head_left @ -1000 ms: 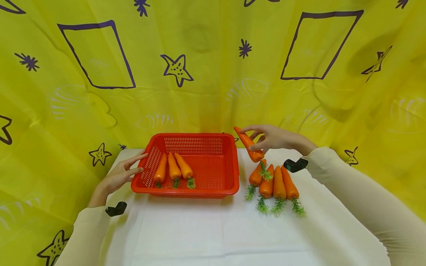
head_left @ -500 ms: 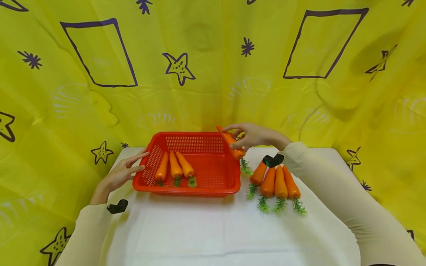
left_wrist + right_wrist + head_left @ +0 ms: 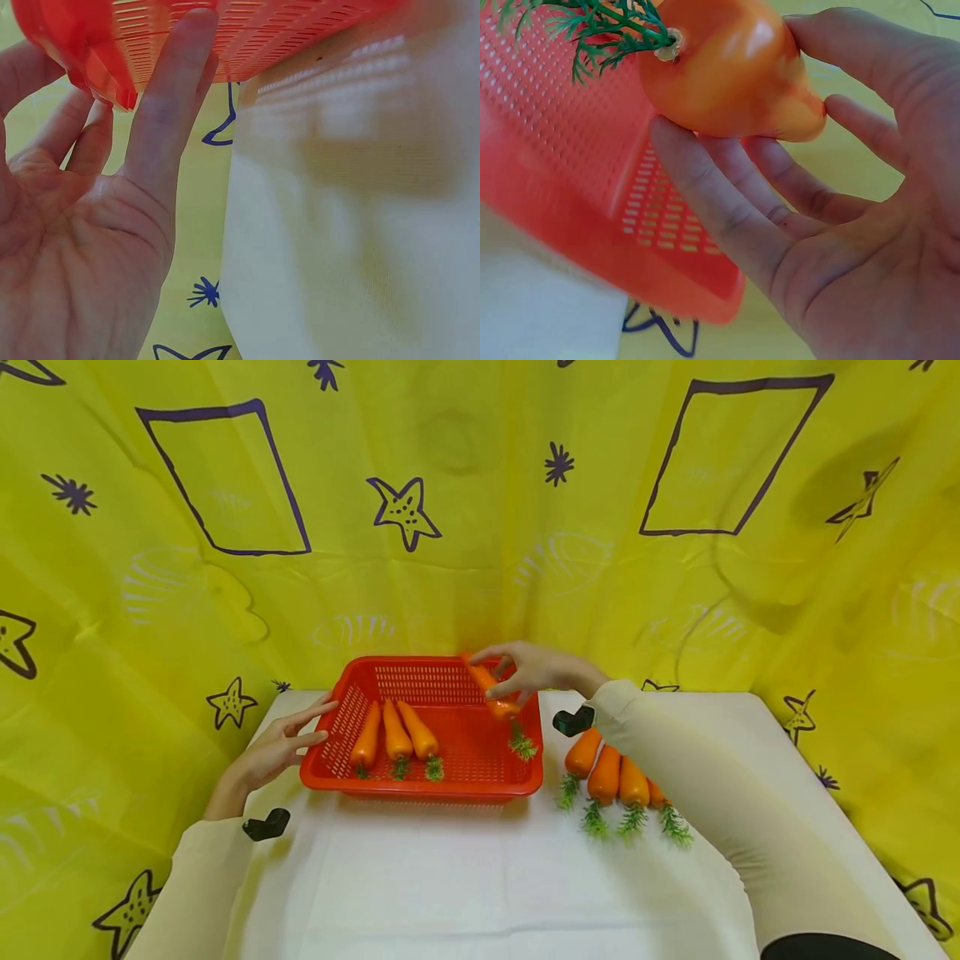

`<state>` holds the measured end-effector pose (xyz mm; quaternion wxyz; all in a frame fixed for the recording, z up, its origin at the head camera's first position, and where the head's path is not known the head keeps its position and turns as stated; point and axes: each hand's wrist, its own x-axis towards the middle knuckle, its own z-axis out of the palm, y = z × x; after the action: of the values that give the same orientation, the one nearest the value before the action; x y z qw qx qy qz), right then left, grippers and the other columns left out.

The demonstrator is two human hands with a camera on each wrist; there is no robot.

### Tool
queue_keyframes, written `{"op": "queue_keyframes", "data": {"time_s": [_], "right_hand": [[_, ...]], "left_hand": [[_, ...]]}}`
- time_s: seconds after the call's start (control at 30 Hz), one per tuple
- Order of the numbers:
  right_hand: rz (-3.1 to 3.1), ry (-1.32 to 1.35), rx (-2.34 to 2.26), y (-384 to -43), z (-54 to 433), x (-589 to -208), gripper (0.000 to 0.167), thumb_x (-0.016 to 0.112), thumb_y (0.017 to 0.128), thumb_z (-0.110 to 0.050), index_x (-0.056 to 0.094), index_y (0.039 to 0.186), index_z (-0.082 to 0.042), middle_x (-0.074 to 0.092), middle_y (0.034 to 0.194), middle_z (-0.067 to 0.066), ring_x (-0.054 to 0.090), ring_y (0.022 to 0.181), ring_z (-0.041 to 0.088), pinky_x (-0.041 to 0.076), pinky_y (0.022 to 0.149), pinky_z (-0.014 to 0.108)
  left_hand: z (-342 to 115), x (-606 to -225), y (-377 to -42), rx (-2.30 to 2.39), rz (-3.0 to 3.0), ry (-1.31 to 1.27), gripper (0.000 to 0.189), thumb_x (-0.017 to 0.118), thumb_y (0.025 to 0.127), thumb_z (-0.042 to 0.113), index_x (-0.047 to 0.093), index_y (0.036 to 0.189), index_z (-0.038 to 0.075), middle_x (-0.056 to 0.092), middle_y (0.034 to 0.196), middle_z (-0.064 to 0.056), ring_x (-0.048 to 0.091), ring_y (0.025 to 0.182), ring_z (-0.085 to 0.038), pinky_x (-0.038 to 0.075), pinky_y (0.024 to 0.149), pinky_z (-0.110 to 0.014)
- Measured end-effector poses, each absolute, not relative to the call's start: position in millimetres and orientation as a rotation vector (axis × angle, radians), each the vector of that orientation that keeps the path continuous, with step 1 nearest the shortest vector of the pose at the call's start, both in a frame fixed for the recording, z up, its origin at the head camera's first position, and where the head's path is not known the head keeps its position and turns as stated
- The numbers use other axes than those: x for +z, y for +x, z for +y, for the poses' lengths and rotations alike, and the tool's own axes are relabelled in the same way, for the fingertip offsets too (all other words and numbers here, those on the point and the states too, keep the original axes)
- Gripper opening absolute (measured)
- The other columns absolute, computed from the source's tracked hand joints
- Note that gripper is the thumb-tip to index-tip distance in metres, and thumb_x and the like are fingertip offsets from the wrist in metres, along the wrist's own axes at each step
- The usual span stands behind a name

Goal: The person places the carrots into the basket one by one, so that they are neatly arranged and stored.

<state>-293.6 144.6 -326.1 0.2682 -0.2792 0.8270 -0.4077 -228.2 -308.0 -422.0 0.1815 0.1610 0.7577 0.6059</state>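
My right hand (image 3: 528, 668) pinches an orange carrot (image 3: 483, 683) by its sides, thumb and fingertips around the body. The carrot is tilted over the right part of a red plastic basket (image 3: 420, 785), its green top (image 3: 522, 745) hanging down towards the near side. In the right wrist view the carrot's thick end (image 3: 720, 67) faces the camera. Three carrots (image 3: 396, 735) lie side by side in the left part of the basket. At the basket's left side, my left hand (image 3: 273, 750) rests extended fingers on the rim; one finger lies along the slotted wall (image 3: 277, 30).
Several more carrots (image 3: 604, 777) lie on the white cloth (image 3: 420, 877) right of the basket, partly hidden by my right sleeve (image 3: 682, 785). A yellow patterned curtain (image 3: 480, 593) hangs right behind the basket and along both sides.
My right hand has carried the carrot leftwards from above the pile, across the basket's right rim, to over its inside. The left hand stays at the basket's left side.
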Motion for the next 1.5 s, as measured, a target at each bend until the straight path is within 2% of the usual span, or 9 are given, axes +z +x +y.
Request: {"op": "queue_keyframes", "data": {"time_s": [0.17, 0.47, 0.7, 0.93, 1.07, 1.2, 1.4, 1.5], "right_hand": [[2.172, -0.761, -1.110, -300.5, 127.9, -336.6, 0.066, 0.074, 0.096, -0.011, 0.046, 0.156, -0.012, 0.058, 0.123, 0.021, 0.065, 0.087, 0.028, 0.060, 0.078, 0.049], [2.133, -0.713, -1.107, -312.0, 100.0, -362.6, 0.065, 0.071, 0.098, -0.012, 0.044, 0.157, -0.012, 0.065, 0.122, 0.018, 0.064, 0.084, 0.024, 0.060, 0.076, 0.046], [2.093, -0.583, -1.139, -318.3, 81.1, -384.2, 0.066, 0.073, 0.096, -0.011, 0.046, 0.156, -0.016, 0.062, 0.132, 0.018, 0.069, 0.098, 0.025, 0.061, 0.078, 0.042], [2.057, -0.528, -1.121, -322.8, 65.5, -403.6, 0.066, 0.073, 0.096, -0.012, 0.047, 0.156, -0.018, 0.065, 0.130, 0.015, 0.068, 0.100, 0.027, 0.061, 0.079, 0.042], [2.027, -0.486, -1.131, -324.5, 58.8, -412.6, 0.065, 0.074, 0.096, -0.013, 0.047, 0.155, -0.019, 0.061, 0.136, 0.014, 0.066, 0.103, 0.027, 0.061, 0.079, 0.043], [2.023, -0.485, -1.135, -324.8, 53.5, -419.6, 0.064, 0.075, 0.095, -0.013, 0.050, 0.153, -0.019, 0.056, 0.141, 0.013, 0.066, 0.099, 0.027, 0.060, 0.079, 0.041], [2.024, -0.521, -1.125, -324.6, 45.9, -424.7, 0.064, 0.075, 0.095, -0.012, 0.050, 0.153, -0.017, 0.061, 0.132, 0.014, 0.066, 0.090, 0.024, 0.061, 0.078, 0.040], [2.036, -0.511, -1.129, -324.5, 41.6, -426.5, 0.064, 0.076, 0.094, -0.012, 0.051, 0.153, -0.019, 0.057, 0.135, 0.011, 0.065, 0.087, 0.022, 0.061, 0.075, 0.040]], "left_hand": [[-309.1, -423.2, -228.8, 1.710, 2.147, 0.468, 0.062, 0.053, 0.107, 0.010, 0.026, 0.162, 0.001, -0.004, 0.173, -0.007, 0.006, 0.154, -0.045, 0.055, 0.092, -0.032], [-309.6, -424.1, -228.9, 1.731, 2.136, 0.451, 0.062, 0.054, 0.107, 0.010, 0.026, 0.161, 0.001, -0.004, 0.173, -0.005, 0.009, 0.153, -0.045, 0.056, 0.091, -0.034], [-309.5, -422.8, -228.7, 1.719, 2.153, 0.441, 0.063, 0.055, 0.106, 0.010, 0.027, 0.161, 0.000, -0.004, 0.173, -0.006, 0.007, 0.154, -0.045, 0.057, 0.090, -0.034], [-309.9, -424.5, -228.2, 1.716, 2.156, 0.430, 0.062, 0.055, 0.106, 0.011, 0.027, 0.161, 0.001, -0.003, 0.173, -0.004, 0.008, 0.154, -0.045, 0.057, 0.090, -0.034], [-309.3, -425.8, -229.2, 1.714, 2.157, 0.421, 0.063, 0.056, 0.106, 0.011, 0.028, 0.161, 0.002, -0.002, 0.173, -0.003, 0.010, 0.154, -0.045, 0.057, 0.091, -0.035], [-308.3, -426.6, -231.3, 1.711, 2.156, 0.406, 0.063, 0.056, 0.106, 0.012, 0.028, 0.162, 0.004, -0.002, 0.173, -0.003, 0.011, 0.154, -0.045, 0.057, 0.090, -0.036], [-308.9, -426.6, -233.6, 1.713, 2.160, 0.413, 0.062, 0.055, 0.107, 0.012, 0.028, 0.162, 0.004, -0.002, 0.174, -0.004, 0.010, 0.154, -0.045, 0.058, 0.089, -0.037], [-309.7, -426.8, -234.2, 1.712, 2.161, 0.417, 0.062, 0.055, 0.107, 0.012, 0.028, 0.162, 0.004, -0.002, 0.174, -0.003, 0.010, 0.154, -0.044, 0.058, 0.090, -0.037]]}}
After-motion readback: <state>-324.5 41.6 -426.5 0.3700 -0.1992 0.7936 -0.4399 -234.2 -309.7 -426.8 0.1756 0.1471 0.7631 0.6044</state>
